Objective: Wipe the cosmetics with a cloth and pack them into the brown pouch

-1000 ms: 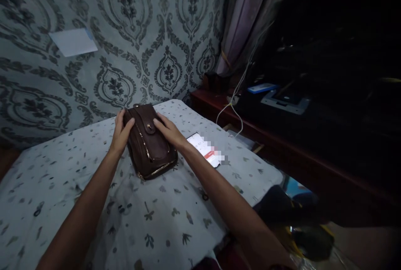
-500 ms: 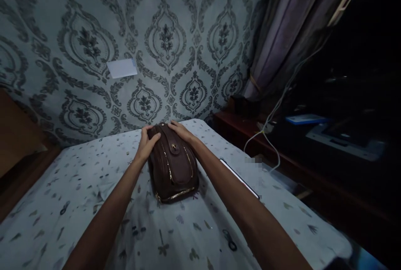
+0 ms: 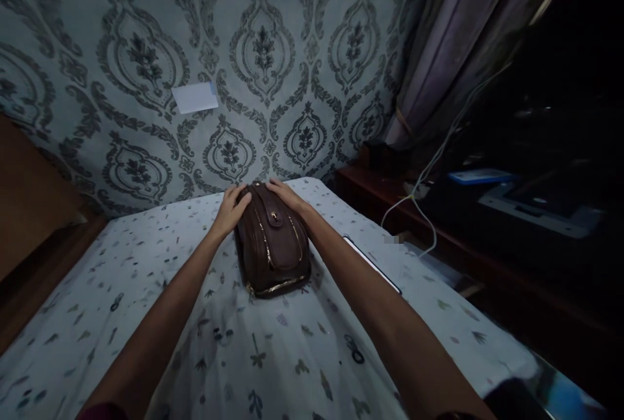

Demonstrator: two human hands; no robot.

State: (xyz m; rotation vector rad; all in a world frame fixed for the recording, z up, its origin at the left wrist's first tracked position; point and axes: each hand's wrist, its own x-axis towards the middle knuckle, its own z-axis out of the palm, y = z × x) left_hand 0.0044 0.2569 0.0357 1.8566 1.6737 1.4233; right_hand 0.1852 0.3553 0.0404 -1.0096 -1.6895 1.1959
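Observation:
A brown leather bag (image 3: 285, 248) with gold zips and a gold clasp on its strap flap lies on the patterned bedsheet (image 3: 146, 264). My left hand (image 3: 231, 212) grips its far left corner, thumb on top and fingers over the side. On the far right edge rests my right hand (image 3: 286, 195), its fingers bent over the bag and partly hidden. Both forearms reach forward on either side of the bag. Beside my right forearm lies a flat phone-like slab (image 3: 374, 266) with a pale face and dark edge, partly covered by the arm.
Behind the bed stands a patterned wall with a white paper (image 3: 195, 97) on it. To the right are a dark red wooden ledge (image 3: 351, 179), a white cable (image 3: 431, 166), a blue-edged flat object (image 3: 480, 176) and a curtain (image 3: 433, 49). A brown wooden panel (image 3: 34, 199) borders the left.
My view has shifted slightly, so the bag and wall sit a little higher and further right. Both hands stay on the bag's far end.

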